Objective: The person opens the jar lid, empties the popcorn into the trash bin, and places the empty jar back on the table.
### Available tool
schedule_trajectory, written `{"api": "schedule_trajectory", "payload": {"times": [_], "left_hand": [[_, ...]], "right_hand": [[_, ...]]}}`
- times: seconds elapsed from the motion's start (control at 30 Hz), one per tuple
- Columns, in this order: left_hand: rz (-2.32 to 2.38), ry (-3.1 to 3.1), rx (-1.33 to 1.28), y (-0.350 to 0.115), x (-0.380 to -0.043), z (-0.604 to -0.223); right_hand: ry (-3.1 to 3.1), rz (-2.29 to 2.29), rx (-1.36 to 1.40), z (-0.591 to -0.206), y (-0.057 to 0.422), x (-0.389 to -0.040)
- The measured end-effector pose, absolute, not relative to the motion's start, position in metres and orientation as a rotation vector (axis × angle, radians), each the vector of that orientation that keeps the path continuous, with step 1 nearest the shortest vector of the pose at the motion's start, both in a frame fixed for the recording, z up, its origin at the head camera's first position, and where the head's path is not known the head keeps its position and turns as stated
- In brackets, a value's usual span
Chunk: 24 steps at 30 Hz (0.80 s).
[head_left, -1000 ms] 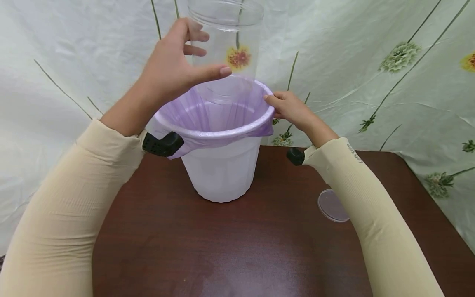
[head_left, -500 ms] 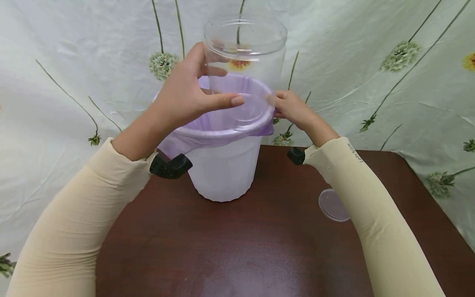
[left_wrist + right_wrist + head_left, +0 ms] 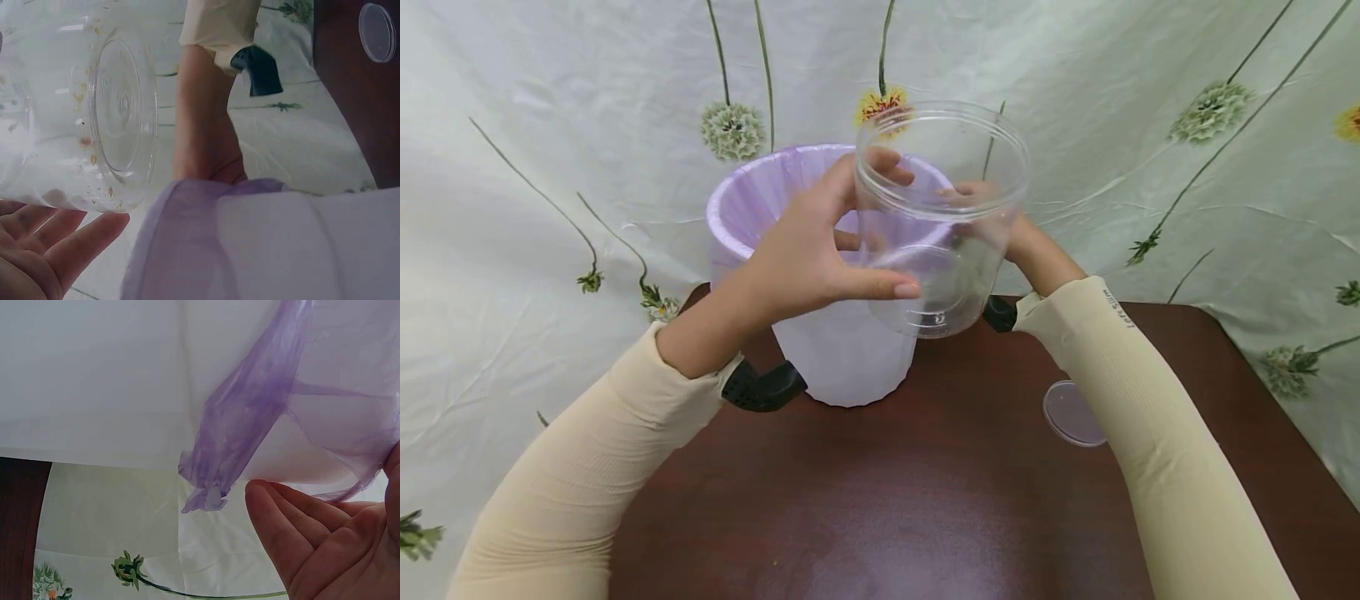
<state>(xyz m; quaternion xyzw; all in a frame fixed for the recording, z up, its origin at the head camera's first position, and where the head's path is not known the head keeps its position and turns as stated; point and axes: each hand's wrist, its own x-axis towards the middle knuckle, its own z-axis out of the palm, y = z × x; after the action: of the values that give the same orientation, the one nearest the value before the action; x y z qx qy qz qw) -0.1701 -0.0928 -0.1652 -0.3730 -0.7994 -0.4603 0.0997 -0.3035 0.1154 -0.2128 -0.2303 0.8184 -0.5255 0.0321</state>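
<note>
My left hand (image 3: 805, 254) grips a clear plastic jar (image 3: 940, 283) by its side, thumb in front and fingers behind. The jar is lidless and held mouth up, in front of the right side of a white bin (image 3: 846, 354). Yellowish specks show near its base in the left wrist view. A purple bag (image 3: 748, 208) lines the bin and folds over its rim. My right hand (image 3: 331, 540) holds the lined rim at the right, fingers outside beneath the fold; from the head it is partly seen through the jar. A knotted bag corner (image 3: 212, 481) hangs beside its fingers.
A clear round lid (image 3: 1072, 414) lies on the dark brown table (image 3: 880, 500), partly behind my right sleeve. Behind the table hangs a pale flowered cloth (image 3: 1090, 125). The table's right edge (image 3: 1277, 392) slants toward the front.
My left hand has brought the jar from above the bin's mouth down, right and nearer, to in front of the rim's right side. My right hand has stayed at the rim.
</note>
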Motion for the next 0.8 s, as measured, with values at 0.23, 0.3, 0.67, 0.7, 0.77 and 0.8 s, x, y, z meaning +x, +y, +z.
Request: {"api": "schedule_trajectory", "payload": {"times": [0.23, 0.3, 0.67, 0.7, 0.77, 0.8], "left_hand": [[-1.441, -2.337, -1.208, -0.087, -0.163, -0.195], [-1.430, -2.347, -1.223, -0.087, -0.160, -0.207], [-1.533, -2.438, -1.185, -0.081, -0.152, -0.293], [-1.572, -2.438, -1.182, -0.080, -0.151, -0.303], [-1.624, -2.450, -1.164, -0.078, -0.149, -0.321], [-1.640, -2.453, -1.156, -0.078, -0.148, -0.328]], "right_hand": [[2.438, -1.624, -0.624, -0.215, 0.116, -0.308], [2.411, -1.640, -0.588, -0.214, 0.116, -0.306], [2.436, -1.637, -0.581, -0.212, 0.114, -0.303], [2.437, -1.633, -0.579, -0.212, 0.115, -0.303], [2.437, -1.625, -0.574, -0.212, 0.115, -0.303], [2.435, -1.624, -0.571, -0.212, 0.116, -0.303]]}}
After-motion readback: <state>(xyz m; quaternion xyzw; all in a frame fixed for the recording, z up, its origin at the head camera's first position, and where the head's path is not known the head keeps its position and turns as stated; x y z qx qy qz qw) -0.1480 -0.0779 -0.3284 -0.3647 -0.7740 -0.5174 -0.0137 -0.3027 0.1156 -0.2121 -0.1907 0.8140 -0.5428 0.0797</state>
